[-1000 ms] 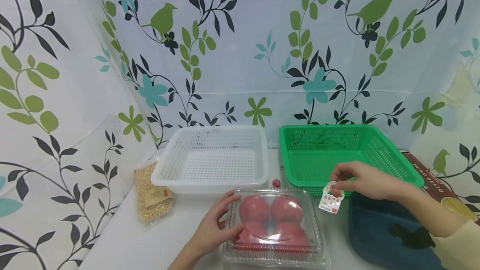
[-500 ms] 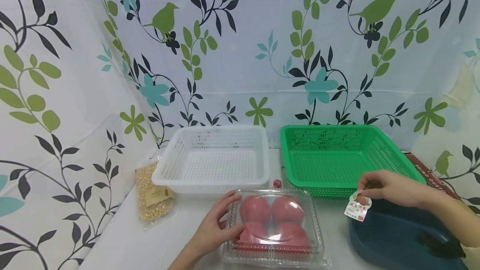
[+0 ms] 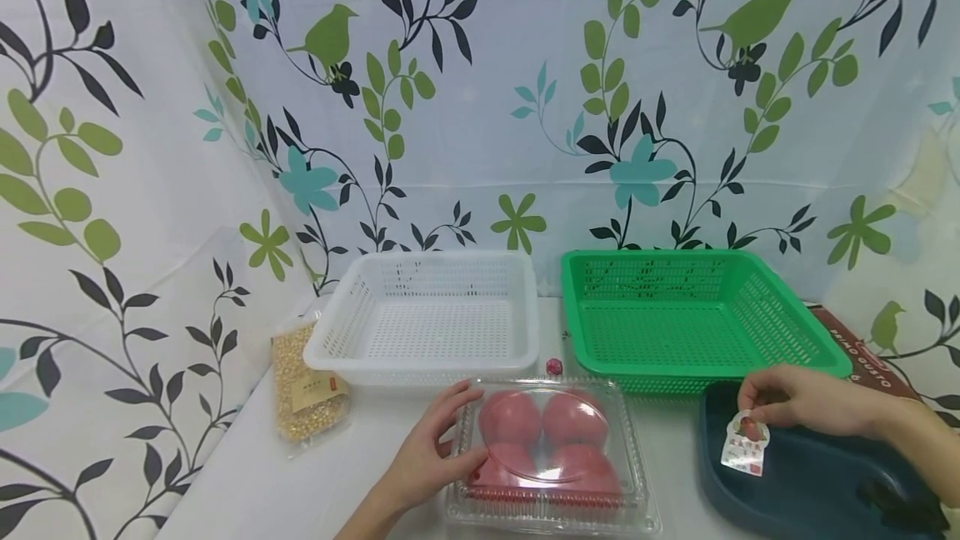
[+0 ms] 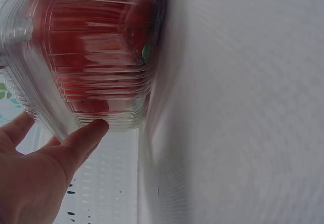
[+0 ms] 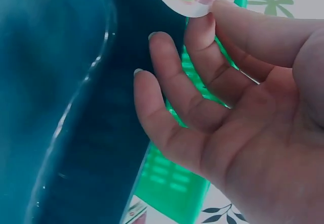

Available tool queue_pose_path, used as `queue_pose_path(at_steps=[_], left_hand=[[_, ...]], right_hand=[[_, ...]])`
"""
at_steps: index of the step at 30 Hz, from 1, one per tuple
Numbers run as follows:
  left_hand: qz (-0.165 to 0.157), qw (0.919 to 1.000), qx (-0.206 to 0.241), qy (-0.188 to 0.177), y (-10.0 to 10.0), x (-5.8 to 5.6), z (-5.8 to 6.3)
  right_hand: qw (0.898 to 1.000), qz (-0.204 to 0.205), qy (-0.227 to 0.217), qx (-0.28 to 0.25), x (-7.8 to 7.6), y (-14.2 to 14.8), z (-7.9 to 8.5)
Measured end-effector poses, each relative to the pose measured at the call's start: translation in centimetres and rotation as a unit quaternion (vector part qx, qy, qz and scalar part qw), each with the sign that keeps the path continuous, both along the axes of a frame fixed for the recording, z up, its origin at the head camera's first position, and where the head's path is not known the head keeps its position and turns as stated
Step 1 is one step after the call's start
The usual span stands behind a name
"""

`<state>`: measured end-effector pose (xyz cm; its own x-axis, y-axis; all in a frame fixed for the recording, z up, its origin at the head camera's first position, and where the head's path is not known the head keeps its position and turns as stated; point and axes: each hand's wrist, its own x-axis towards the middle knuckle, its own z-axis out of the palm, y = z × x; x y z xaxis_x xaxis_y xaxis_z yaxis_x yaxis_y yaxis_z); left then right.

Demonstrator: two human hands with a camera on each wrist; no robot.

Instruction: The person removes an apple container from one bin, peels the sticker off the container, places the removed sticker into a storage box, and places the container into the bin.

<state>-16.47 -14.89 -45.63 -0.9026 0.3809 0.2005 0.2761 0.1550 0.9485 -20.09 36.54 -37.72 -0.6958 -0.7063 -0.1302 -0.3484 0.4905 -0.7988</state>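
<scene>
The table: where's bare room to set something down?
Left front, between the corn bag and left hand; a sliver between the clear box and basin. The white basket and green basket look free inside. Crowded: around the red bit, between baskets and box; at right, where the right hand holds a label over the basin.

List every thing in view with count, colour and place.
Clear box: 1, transparent, front centre
Round fruits: 4 visible, red, in box
White basket: 1, white, back, left of centre
Green basket: 1, green, back right
Kernel bag: 1, yellow, left of white basket
Small item: 1, pinkish, behind box
Basin: 1, dark blue, front right
Printed package: 1, brown, far right
Paper tag: 1, mostly white, over the basin
Table: 1, white, beneath
Patterned cloth: at least 1, white, behind
Sleeve: 1, pale yellow, right edge
Left hand: 1, bare, touching box
Right hand: 1, bare, pinching tag
</scene>
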Motion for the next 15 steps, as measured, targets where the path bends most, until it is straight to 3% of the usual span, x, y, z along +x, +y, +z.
queue_pose_path(at_steps=[5, 15], left_hand=[[0.0, 1.0, 0.001, -0.001, 0.0, 0.1, 0.1], [0.0, 1.0, 0.003, 0.001, 0.0, 0.1, 0.0]], right_hand=[[1.0, 0.022, -0.001, -0.004, -0.1, -0.2, -1.0], [1.0, -0.005, -0.016, 0.025, -0.3, 0.1, -2.5]])
